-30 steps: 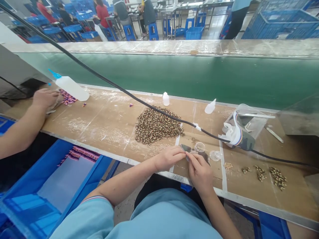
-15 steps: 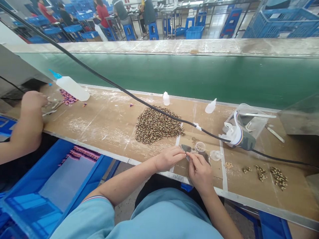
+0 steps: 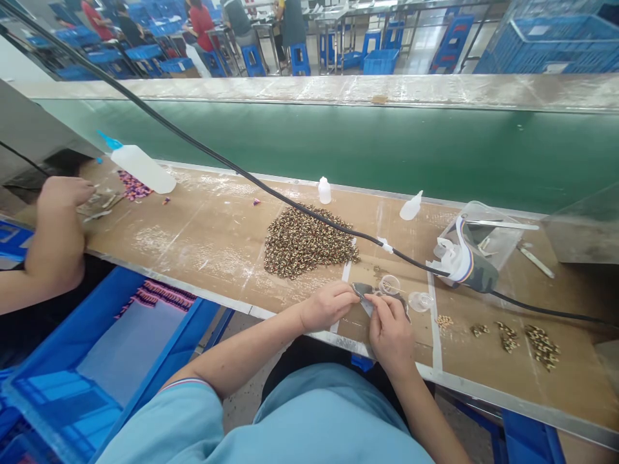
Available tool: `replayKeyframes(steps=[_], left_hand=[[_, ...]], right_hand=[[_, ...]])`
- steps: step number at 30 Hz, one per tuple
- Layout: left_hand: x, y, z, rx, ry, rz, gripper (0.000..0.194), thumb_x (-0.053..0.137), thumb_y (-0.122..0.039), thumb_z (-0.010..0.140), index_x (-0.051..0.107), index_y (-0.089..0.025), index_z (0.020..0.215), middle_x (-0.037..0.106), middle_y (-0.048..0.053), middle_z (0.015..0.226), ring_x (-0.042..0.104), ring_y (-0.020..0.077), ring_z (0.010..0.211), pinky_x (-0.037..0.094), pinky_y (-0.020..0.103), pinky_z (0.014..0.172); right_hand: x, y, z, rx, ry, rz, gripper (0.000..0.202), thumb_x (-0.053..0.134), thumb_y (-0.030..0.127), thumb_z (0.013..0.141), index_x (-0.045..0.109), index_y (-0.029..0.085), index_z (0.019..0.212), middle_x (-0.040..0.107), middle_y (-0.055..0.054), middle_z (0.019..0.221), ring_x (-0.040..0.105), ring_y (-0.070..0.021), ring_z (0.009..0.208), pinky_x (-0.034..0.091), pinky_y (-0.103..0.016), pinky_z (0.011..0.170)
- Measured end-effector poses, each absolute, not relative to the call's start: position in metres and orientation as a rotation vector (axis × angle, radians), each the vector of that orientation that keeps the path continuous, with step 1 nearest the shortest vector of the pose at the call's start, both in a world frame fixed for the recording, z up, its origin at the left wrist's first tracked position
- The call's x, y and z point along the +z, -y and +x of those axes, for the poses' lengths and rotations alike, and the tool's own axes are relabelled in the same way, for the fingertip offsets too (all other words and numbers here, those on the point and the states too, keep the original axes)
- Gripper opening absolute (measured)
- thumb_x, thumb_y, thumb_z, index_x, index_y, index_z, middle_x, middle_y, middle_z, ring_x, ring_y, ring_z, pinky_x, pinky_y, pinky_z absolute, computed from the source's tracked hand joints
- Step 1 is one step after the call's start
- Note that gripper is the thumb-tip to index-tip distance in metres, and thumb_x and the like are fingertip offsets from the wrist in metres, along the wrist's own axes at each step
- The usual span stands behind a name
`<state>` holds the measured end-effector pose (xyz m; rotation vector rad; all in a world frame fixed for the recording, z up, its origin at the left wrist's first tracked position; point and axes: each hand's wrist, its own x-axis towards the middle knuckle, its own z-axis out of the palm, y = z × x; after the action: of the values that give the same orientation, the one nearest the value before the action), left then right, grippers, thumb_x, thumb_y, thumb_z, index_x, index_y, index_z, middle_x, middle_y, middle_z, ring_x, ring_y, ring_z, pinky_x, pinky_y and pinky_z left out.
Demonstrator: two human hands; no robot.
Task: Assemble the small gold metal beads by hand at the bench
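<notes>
Near the front edge of the worktop (image 3: 217, 235), a dark cloth (image 3: 362, 289) lies just beyond the fingertips, closer to the right hand (image 3: 393, 330) than the left hand (image 3: 329, 306). Both hands' fingers are bunched; I cannot tell what they pinch. The cloth's long axis roughly follows that edge, neither end clearly pointing.

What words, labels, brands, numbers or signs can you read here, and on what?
None can be read.
Large squeeze bottle: no legible print.
Upright small bottle, tilted small bottle: no legible print.
White tag on the black cable: too small to read.
Blue plastic crate, upper right: pale patches, too blurred.
</notes>
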<state>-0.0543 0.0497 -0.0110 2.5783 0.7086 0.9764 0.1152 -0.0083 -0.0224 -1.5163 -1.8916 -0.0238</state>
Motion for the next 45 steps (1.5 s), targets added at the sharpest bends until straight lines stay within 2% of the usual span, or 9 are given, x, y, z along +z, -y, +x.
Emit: replayKeyframes(steps=[7, 19, 28, 35, 45], left_hand=[[-0.0109, -0.0517, -0.0512, 1.036, -0.806, 2.433, 0.017, 0.044, -0.013, 0.088, 0.06, -0.015, 0.083, 0.061, 0.005, 0.073, 0.056, 0.0131, 0.072, 0.05, 0.024, 0.069], [-0.0079, -0.0516, -0.0523, 1.038, -0.737, 2.515, 0.015, 0.044, -0.011, 0.087, 0.059, -0.014, 0.083, 0.062, 0.006, 0.074, 0.056, 0.0136, 0.073, 0.051, 0.024, 0.067], [-0.0074, -0.05, -0.0527, 1.088, -0.741, 2.455, 0.012, 0.048, -0.009, 0.085, 0.058, -0.015, 0.082, 0.063, 0.005, 0.074, 0.057, 0.013, 0.072, 0.051, 0.023, 0.068], [-0.0084, -0.0503, -0.0531, 1.027, -0.761, 2.446, 0.014, 0.046, -0.011, 0.086, 0.059, -0.017, 0.082, 0.063, 0.005, 0.073, 0.058, 0.0135, 0.072, 0.051, 0.024, 0.067], [-0.0056, -0.0487, -0.0557, 1.03, -0.806, 2.19, 0.016, 0.049, -0.011, 0.084, 0.063, -0.018, 0.082, 0.067, 0.008, 0.083, 0.061, 0.0157, 0.082, 0.05, 0.028, 0.075]], right_hand=[[-0.0244, 0.008, 0.1151, -0.037, 1.925, -1.513, 0.032, 0.039, 0.013, 0.088, 0.066, 0.023, 0.101, 0.059, -0.004, 0.088, 0.056, -0.0109, 0.07, 0.043, -0.021, 0.058], [-0.0233, 0.0071, 0.112, -0.258, 1.963, -1.501, 0.031, 0.039, 0.011, 0.088, 0.068, 0.021, 0.097, 0.059, -0.005, 0.085, 0.052, -0.0098, 0.061, 0.039, -0.021, 0.055], [-0.0235, 0.0079, 0.1125, -0.2, 1.93, -1.506, 0.03, 0.039, 0.012, 0.089, 0.067, 0.018, 0.098, 0.058, -0.005, 0.085, 0.055, -0.0101, 0.066, 0.042, -0.021, 0.059], [-0.0245, 0.0089, 0.1134, -0.143, 1.921, -1.502, 0.031, 0.039, 0.012, 0.089, 0.067, 0.021, 0.098, 0.058, -0.004, 0.086, 0.054, -0.0096, 0.063, 0.041, -0.021, 0.057], [-0.0243, 0.007, 0.1128, -0.13, 1.918, -1.508, 0.028, 0.038, 0.014, 0.09, 0.064, 0.019, 0.097, 0.059, -0.003, 0.086, 0.056, -0.0102, 0.066, 0.042, -0.021, 0.059]])
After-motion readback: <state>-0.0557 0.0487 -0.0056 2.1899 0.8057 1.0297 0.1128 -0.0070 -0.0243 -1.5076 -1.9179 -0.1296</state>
